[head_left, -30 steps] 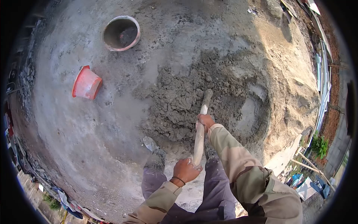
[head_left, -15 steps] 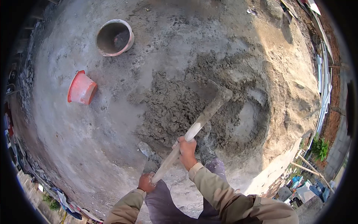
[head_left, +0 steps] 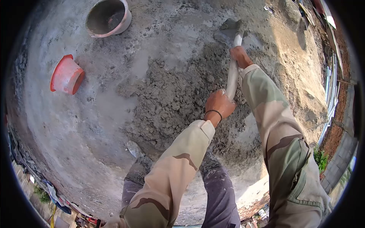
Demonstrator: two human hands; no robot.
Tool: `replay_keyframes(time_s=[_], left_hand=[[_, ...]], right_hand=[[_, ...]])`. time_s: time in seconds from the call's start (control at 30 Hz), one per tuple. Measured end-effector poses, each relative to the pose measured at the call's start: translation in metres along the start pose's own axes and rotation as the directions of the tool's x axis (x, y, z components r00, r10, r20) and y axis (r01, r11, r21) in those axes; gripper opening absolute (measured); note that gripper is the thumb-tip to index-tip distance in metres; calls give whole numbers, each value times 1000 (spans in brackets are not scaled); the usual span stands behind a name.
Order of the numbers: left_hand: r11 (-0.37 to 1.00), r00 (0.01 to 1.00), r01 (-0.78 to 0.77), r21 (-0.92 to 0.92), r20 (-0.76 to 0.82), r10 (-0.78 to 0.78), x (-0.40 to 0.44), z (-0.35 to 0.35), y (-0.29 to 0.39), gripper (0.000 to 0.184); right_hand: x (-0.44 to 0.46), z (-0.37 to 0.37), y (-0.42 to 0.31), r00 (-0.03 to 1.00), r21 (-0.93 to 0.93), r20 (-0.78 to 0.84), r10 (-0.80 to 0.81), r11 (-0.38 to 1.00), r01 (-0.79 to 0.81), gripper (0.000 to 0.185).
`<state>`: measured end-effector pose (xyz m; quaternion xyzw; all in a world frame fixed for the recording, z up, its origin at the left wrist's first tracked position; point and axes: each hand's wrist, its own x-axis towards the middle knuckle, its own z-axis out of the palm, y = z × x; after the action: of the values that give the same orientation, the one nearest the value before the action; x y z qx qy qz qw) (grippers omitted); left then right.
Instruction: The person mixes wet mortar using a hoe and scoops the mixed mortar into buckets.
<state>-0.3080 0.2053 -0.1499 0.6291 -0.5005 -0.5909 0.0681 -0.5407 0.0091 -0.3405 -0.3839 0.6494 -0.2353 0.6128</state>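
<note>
Both my hands grip the pale wooden handle of a hoe (head_left: 232,78), held out in front of me. My left hand (head_left: 220,104) is wrapped round the near end of the handle, a dark band at its wrist. Farther up, my right hand (head_left: 240,57) is closed round it close to the head. The hoe's grey, mortar-coated head is at the far edge of the wet mortar pile (head_left: 167,98); whether it touches the ground is hard to tell. Lumpy grey mortar lies below and left of my hands.
A round mortar-stained bucket (head_left: 127,23) stands at upper left. Nearer, a red bucket (head_left: 65,76) lies on its side. A heap of sandy material (head_left: 300,83) rises on the right, with metal strips (head_left: 331,95) beyond it. My mortar-covered boots are at the pile's near edge.
Both hands have swung the hoe forward and up, away from my legs. My right hand now sits nearer the hoe's head, and both arms are stretched out over the pile.
</note>
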Motion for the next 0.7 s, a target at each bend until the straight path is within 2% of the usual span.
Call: replay_keyframes(time_s=[0.1, 0.17, 0.23, 0.3, 0.37, 0.4, 0.43, 0.5, 0.53, 0.57, 0.6, 0.63, 0.67, 0.7], left_hand=[[997, 997, 55, 62, 48, -58, -78, 0, -46, 50], [990, 988, 136, 30, 63, -138, -143, -13, -49, 50], [973, 976, 213, 84, 24, -216, -205, -19, -72, 50], [947, 964, 229, 225, 83, -253, -268, -50, -92, 50], [912, 948, 226, 343, 138, -287, -320, -67, -133, 54], [907, 947, 232, 351, 131, -293, -331, -75, -131, 54], [905, 944, 217, 366, 155, -290, -342, -80, -123, 55], [909, 949, 198, 368, 160, -271, -361, -99, -125, 56], [931, 954, 203, 305, 154, -258, -369, -104, -127, 57], [948, 956, 211, 238, 151, -251, -378, -108, -133, 58], [943, 969, 127, 308, 166, -184, -397, -103, -163, 59], [965, 960, 132, 229, 213, -182, -419, -115, -180, 57], [978, 944, 148, 145, 274, -184, -447, -127, -199, 56], [983, 939, 121, 140, 304, -159, -478, -131, -239, 51]], right_hand=[[-86, 77, 2, 980, -292, -137, 143, 940, -178, 32], [-141, 134, 27, 956, -374, -162, 243, 881, -288, 40], [-195, 197, 67, 931, -399, -154, 331, 841, -365, 48], [-249, 260, 98, 879, -251, -182, 440, 844, -474, 56], [-316, 308, 41, 752, 60, -168, 638, 768, -638, 50], [-349, 319, 7, 743, 80, -131, 657, 754, -652, 54], [-354, 318, 18, 698, 230, -46, 715, 688, -689, 40], [-343, 300, 26, 526, 544, 92, 845, 400, -738, 26], [-352, 311, 30, 610, 487, -21, 792, 541, -686, 15], [-370, 320, 37, 607, 474, -20, 794, 542, -694, 15], [-390, 331, 29, 654, 518, -71, 753, 588, -621, 12], [-409, 344, 17, 693, 561, -120, 711, 624, -544, 10], [-437, 359, -4, 692, 612, -123, 711, 603, -511, 10], [-465, 377, -20, 685, 663, -129, 717, 576, -478, 9]])
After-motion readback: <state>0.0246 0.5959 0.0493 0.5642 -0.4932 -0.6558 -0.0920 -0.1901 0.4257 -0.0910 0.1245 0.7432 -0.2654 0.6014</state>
